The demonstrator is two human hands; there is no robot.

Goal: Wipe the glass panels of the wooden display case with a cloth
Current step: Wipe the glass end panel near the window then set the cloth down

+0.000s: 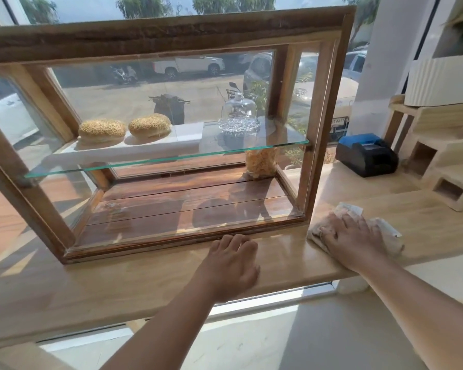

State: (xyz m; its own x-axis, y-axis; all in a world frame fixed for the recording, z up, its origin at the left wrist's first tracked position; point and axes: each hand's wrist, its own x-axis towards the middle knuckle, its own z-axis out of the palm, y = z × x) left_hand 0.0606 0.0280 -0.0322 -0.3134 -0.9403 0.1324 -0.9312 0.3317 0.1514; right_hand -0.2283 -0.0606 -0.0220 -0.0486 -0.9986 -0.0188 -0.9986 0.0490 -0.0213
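1. The brown wooden display case with glass panels (171, 33) stands on the pale wooden counter (118, 289), and the crumpled off-white cloth (388, 233) lies just beside it.
2. The cloth is pressed under the right hand (350, 236), fingers spread. The left hand (231, 265) is empty, fingers extended.
3. The cloth is best bunched firmly before the glass is wiped.

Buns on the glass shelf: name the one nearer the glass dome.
The right bun, midway along the white tray; the other bun lies at the tray's left end, farther from the glass dome.
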